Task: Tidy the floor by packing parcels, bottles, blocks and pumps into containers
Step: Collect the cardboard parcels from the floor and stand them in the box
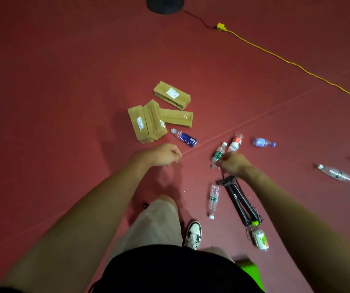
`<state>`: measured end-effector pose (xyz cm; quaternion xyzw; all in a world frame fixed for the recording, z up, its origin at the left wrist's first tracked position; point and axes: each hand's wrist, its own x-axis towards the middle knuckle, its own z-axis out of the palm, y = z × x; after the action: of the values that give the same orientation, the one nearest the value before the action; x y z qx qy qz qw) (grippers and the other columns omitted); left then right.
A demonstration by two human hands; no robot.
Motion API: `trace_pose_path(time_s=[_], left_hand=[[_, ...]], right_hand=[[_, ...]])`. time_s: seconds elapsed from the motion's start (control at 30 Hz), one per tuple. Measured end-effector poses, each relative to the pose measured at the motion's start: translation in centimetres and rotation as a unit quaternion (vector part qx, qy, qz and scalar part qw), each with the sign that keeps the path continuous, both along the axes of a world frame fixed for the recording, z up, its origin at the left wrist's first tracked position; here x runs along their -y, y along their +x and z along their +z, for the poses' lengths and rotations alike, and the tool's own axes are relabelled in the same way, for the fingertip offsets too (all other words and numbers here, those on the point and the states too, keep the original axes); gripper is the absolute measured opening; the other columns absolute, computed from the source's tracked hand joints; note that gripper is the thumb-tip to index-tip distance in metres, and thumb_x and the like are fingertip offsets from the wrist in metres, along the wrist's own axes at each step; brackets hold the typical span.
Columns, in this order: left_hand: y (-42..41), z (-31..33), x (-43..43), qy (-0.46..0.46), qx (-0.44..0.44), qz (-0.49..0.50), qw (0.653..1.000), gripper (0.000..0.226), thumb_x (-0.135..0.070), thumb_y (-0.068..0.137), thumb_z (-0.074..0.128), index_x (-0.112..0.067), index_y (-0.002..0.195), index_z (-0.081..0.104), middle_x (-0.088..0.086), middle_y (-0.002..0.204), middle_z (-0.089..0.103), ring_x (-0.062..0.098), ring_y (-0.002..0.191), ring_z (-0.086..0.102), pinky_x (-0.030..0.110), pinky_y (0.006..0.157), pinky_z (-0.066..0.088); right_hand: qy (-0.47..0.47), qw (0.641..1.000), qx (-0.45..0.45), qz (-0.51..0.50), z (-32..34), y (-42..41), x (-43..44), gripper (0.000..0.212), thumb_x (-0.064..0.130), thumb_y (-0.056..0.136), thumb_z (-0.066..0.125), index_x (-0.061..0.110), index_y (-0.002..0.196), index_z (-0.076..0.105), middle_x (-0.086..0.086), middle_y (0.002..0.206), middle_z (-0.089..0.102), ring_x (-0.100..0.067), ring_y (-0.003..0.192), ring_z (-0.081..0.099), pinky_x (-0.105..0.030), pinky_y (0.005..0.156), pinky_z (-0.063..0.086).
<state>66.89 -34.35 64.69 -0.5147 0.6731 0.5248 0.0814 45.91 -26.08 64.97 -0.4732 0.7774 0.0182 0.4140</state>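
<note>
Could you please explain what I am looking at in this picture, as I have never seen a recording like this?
There is no machine here: one camera worn on a person's head looks down at their own arms. The left hand and right hand are both curled in front of them; whether they pinch anything is unclear. On the red floor lie four brown parcels, several plastic bottles, a black pump and a yellow cable.

Dim, flat light leaves the red floor (64, 81) murky and darker toward the corners. Soft shadows lie beside the arms (106, 197). The wide lens stretches both forearms at the bottom edge, and the green-capped bottle (260, 239) looks smeared.
</note>
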Motion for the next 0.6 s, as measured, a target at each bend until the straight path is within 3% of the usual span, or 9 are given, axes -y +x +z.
trace_pose_path(time_s=[0.1, 0.17, 0.27, 0.37, 0.43, 0.6], left_hand=[[0.2, -0.6, 4.4, -0.007, 0.01, 0.023, 1.0, 0.015, -0.016, 0.094, 0.047, -0.019, 0.092, 0.061, -0.001, 0.086, 0.063, 0.007, 0.059, 0.052, 0.015, 0.044, 0.037], [0.4, -1.2, 7.4, -0.005, 0.004, 0.044, 0.999, 0.02, -0.014, 0.095, 0.047, -0.008, 0.107, 0.062, 0.001, 0.091, 0.061, 0.005, 0.06, 0.05, 0.007, 0.038, 0.034], [1.2, -2.7, 12.1, 0.014, 0.003, 0.077, 0.997, 0.026, -0.016, 0.097, 0.046, -0.003, 0.115, 0.059, -0.001, 0.087, 0.06, 0.009, 0.059, 0.049, 0.01, 0.038, 0.035], [2.6, -4.4, 17.5, 0.029, 0.001, 0.114, 0.993, 0.027, -0.016, 0.098, 0.044, -0.003, 0.118, 0.057, 0.002, 0.09, 0.06, 0.01, 0.059, 0.05, 0.013, 0.04, 0.038], [3.9, -5.8, 21.0, 0.027, -0.002, 0.129, 0.991, 0.025, -0.016, 0.097, 0.044, -0.007, 0.115, 0.059, 0.004, 0.096, 0.06, 0.009, 0.06, 0.051, 0.018, 0.046, 0.04], [7.7, -11.7, 27.2, 0.02, 0.014, 0.202, 0.979, 0.012, -0.02, 0.093, 0.049, -0.02, 0.087, 0.06, 0.006, 0.091, 0.063, 0.013, 0.059, 0.052, 0.021, 0.049, 0.036]], right_hand=[[-0.008, 1.0, -0.005, -0.007, -0.5, -0.7, 4.3, 0.029, 0.021, 0.094, 0.046, 0.002, 0.103, 0.065, -0.013, 0.089, 0.06, -0.025, 0.086, 0.051, -0.027, 0.079, 0.04], [-0.009, 1.0, 0.006, -0.012, -1.5, -0.9, 7.5, 0.028, 0.022, 0.093, 0.048, 0.003, 0.1, 0.067, -0.013, 0.089, 0.064, -0.025, 0.084, 0.054, -0.028, 0.082, 0.044], [-0.003, 1.0, 0.002, -0.002, -3.3, -0.9, 13.1, 0.024, 0.023, 0.091, 0.049, 0.008, 0.089, 0.068, -0.011, 0.088, 0.068, -0.026, 0.085, 0.06, -0.027, 0.076, 0.044], [-0.001, 1.0, -0.005, -0.002, -4.7, -0.1, 19.2, 0.025, 0.023, 0.092, 0.049, 0.007, 0.097, 0.068, -0.01, 0.088, 0.067, -0.026, 0.087, 0.059, -0.027, 0.077, 0.044], [0.003, 1.0, 0.0, -0.017, -6.2, 0.8, 23.1, 0.027, 0.023, 0.091, 0.05, 0.006, 0.1, 0.068, -0.015, 0.095, 0.07, -0.029, 0.093, 0.063, -0.03, 0.082, 0.048], [0.0, 1.0, 0.017, -0.016, -12.0, 3.6, 30.7, 0.028, 0.024, 0.092, 0.049, 0.008, 0.104, 0.067, -0.017, 0.104, 0.069, -0.031, 0.097, 0.064, -0.037, 0.09, 0.051]])
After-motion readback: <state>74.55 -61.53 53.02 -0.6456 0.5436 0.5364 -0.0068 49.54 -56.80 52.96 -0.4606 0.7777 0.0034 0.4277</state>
